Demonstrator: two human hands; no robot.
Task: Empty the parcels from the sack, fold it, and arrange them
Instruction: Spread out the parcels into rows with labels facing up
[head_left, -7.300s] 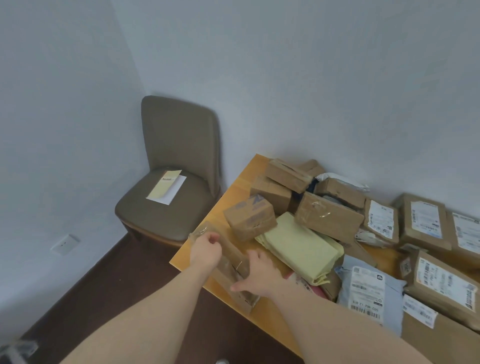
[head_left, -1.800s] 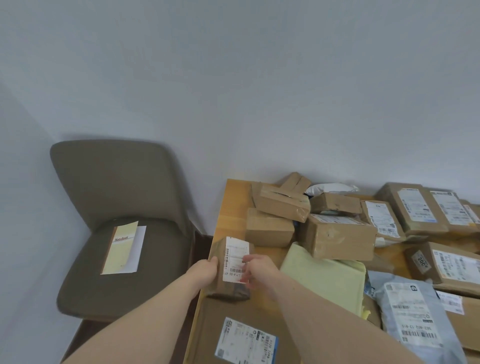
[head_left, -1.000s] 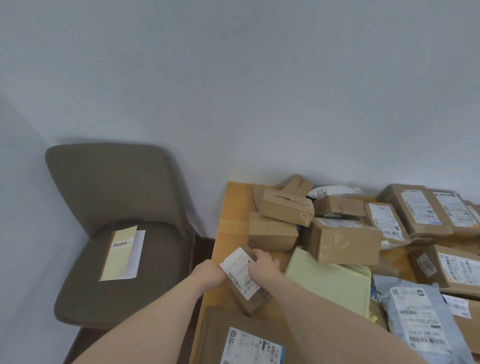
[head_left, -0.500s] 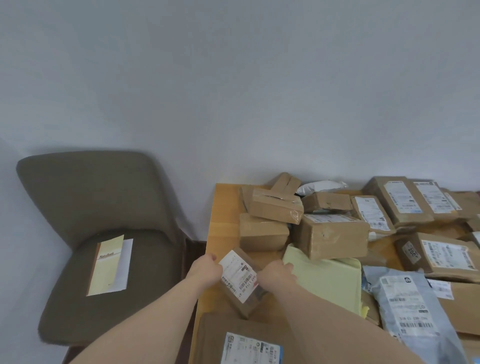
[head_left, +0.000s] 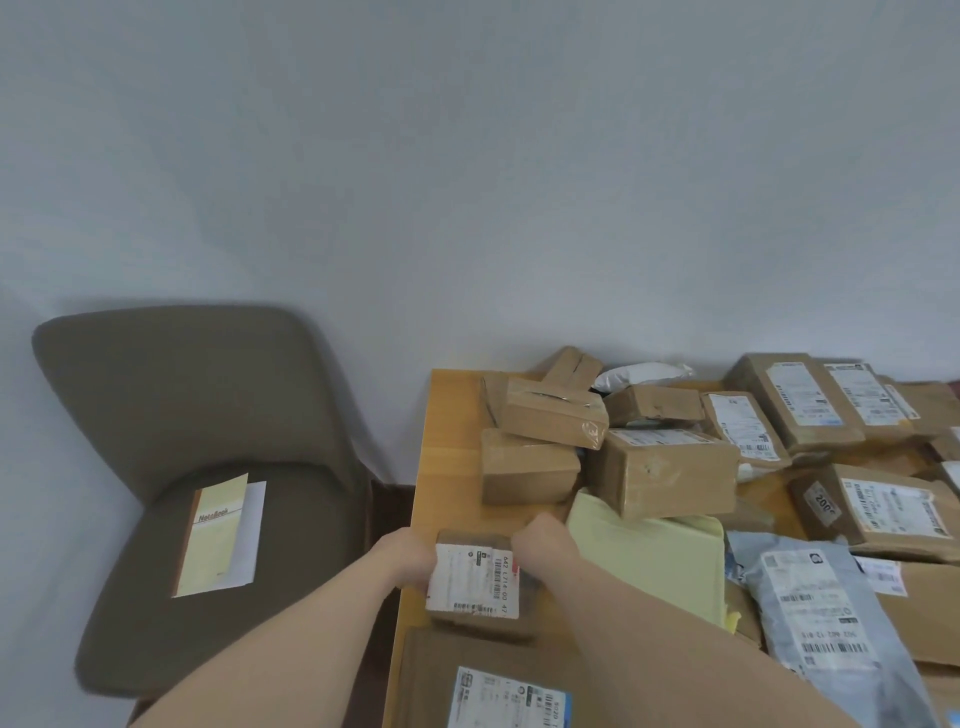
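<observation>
A small brown parcel with a white label (head_left: 475, 579) sits at the near left part of the wooden table (head_left: 447, 447), label up. My left hand (head_left: 408, 556) grips its left side and my right hand (head_left: 540, 545) grips its right side. Just in front of it lies a flat brown parcel with a blue-edged label (head_left: 498, 686). To the right is a pale yellow mailer (head_left: 654, 551). Several brown boxes (head_left: 530, 467) are piled behind. No sack shows in view.
A grey poly bag (head_left: 826, 618) and several labelled cartons (head_left: 883, 509) cover the right side of the table. A brown chair (head_left: 156, 415) stands left of the table with a notebook (head_left: 218, 535) on its seat. A white wall runs behind.
The small parcel was tilted at an angle between my hands; now it lies square, label straight, set down close to the flat parcel. The view has shifted slightly.
</observation>
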